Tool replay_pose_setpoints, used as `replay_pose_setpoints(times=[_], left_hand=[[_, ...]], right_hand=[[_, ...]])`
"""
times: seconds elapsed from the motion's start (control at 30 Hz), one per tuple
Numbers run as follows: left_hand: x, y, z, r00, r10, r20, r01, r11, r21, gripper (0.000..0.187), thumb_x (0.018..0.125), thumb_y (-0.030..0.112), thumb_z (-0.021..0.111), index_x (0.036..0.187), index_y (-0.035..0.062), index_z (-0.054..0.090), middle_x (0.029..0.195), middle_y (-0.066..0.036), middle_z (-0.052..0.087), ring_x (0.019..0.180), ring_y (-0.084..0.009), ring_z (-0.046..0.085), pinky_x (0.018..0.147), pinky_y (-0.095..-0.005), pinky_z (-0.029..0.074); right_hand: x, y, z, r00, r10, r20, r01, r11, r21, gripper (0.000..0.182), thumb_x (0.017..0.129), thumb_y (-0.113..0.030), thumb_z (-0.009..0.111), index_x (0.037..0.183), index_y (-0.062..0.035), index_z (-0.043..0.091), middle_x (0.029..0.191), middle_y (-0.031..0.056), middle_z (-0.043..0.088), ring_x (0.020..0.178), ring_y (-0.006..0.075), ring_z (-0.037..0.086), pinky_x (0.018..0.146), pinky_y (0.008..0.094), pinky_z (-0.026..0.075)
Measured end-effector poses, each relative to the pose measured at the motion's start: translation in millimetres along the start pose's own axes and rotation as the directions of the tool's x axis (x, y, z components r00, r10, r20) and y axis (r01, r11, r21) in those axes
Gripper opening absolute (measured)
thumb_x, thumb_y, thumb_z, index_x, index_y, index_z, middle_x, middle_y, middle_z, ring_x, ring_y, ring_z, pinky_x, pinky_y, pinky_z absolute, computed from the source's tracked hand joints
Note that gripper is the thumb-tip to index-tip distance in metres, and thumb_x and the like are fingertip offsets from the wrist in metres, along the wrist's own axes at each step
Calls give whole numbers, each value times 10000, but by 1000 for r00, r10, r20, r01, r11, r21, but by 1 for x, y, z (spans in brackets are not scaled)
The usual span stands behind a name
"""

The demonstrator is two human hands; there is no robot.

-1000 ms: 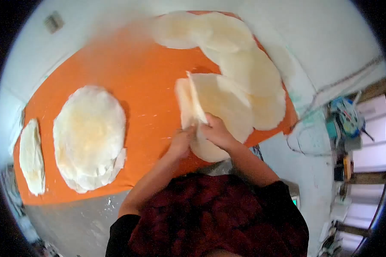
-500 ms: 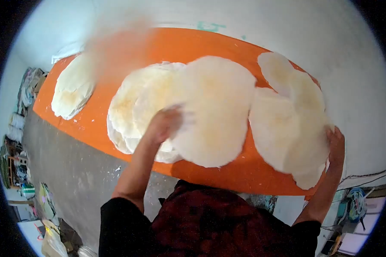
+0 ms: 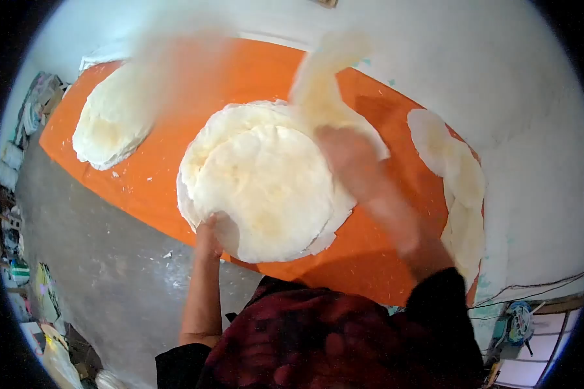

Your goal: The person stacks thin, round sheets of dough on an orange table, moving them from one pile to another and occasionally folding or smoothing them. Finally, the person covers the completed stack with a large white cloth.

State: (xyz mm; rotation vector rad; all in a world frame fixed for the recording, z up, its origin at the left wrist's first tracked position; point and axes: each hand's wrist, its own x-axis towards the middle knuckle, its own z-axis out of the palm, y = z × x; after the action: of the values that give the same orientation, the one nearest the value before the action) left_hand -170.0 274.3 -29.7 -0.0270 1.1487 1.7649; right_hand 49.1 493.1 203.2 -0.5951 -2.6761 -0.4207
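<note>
Thin, round, pale sheets with light brown patches, which look like flatbread, lie in a stack (image 3: pixel 266 188) at the middle of the table. My left hand (image 3: pixel 209 236) is closed on the stack's near left edge, its fingers partly hidden under the rim. My right hand (image 3: pixel 350 159), blurred by motion, is at the stack's upper right. It seems to grip a loose flatbread (image 3: pixel 324 87) that bends up into the air and is blurred at its top. Its fingers are smeared.
An orange-covered table (image 3: pixel 396 253) stands against a pale wall. Another flatbread pile (image 3: pixel 110 123) lies at its left end, and overlapping flatbreads (image 3: pixel 461 188) lie along its right end. A hazy smear covers the upper left. Bags and goods (image 3: pixel 19 259) line the floor's left side.
My right hand has swung left from the right-hand flatbreads to the middle stack, and a sheet there now flaps upward. My left hand has moved down to the stack's near left edge.
</note>
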Motion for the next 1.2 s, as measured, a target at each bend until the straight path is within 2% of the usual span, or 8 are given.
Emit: replay_pose_setpoints(times=[0.17,0.53,0.7,0.87,0.93,1.0,1.03,1.2], left_hand=[[-38,14,13,997,71,12,-72,995,75,328,843,145,469,1125,-17,439,1016,-119,531,903,-237,537,744,-358,466],[-70,-10,-15,963,225,-147,-98,805,585,205,835,184,497,899,-10,502,688,-72,548,551,-129,508,479,-266,413],[-118,-26,0,953,-293,-72,210,473,855,274,829,232,540,695,-7,533,559,-71,534,500,-113,496,459,-266,394],[-150,-79,37,837,-542,77,-70,33,997,240,842,220,538,813,-15,577,685,-42,582,644,-136,516,590,-262,423],[-157,-100,55,808,-579,103,-173,-66,983,234,842,216,541,832,-15,577,708,-38,583,661,-134,516,599,-263,424],[-157,-119,69,774,-621,124,-188,-37,982,229,841,211,543,850,-15,576,730,-34,584,677,-133,515,609,-264,425],[-159,-127,75,762,-633,136,-176,0,984,228,841,209,544,860,-15,576,741,-32,584,685,-132,514,614,-264,425],[-167,-171,113,723,-666,183,-69,194,979,225,840,199,550,906,-15,574,797,-22,586,727,-129,512,638,-266,426]], right_hand=[[-53,-84,148,926,23,376,-114,969,220,177,713,-47,448,872,-67,522,859,86,529,802,262,538,635,377,454],[-48,-94,144,902,97,421,-266,892,365,244,745,-110,475,984,-66,499,1067,99,506,987,283,497,751,394,433],[-84,-81,148,951,70,301,-221,836,502,382,729,-230,568,1073,-82,490,1141,116,474,1106,284,429,896,433,338],[-174,4,97,886,429,173,-453,729,513,333,725,-188,605,1014,-63,498,1050,131,519,1015,293,485,815,415,393],[-243,58,73,660,591,463,-745,590,309,385,747,-177,598,1091,-46,485,1078,172,523,1018,322,491,829,417,402],[-356,93,94,555,823,118,-810,502,304,431,772,-178,580,1154,-24,456,1100,206,516,1010,346,495,854,416,402],[-399,107,75,322,911,260,-938,268,221,450,784,-182,571,1177,-8,440,1113,211,508,1014,350,490,884,416,389],[-561,168,24,54,997,55,-939,69,-336,568,731,-241,590,1230,-58,388,1176,129,487,1081,305,453,844,431,405]])
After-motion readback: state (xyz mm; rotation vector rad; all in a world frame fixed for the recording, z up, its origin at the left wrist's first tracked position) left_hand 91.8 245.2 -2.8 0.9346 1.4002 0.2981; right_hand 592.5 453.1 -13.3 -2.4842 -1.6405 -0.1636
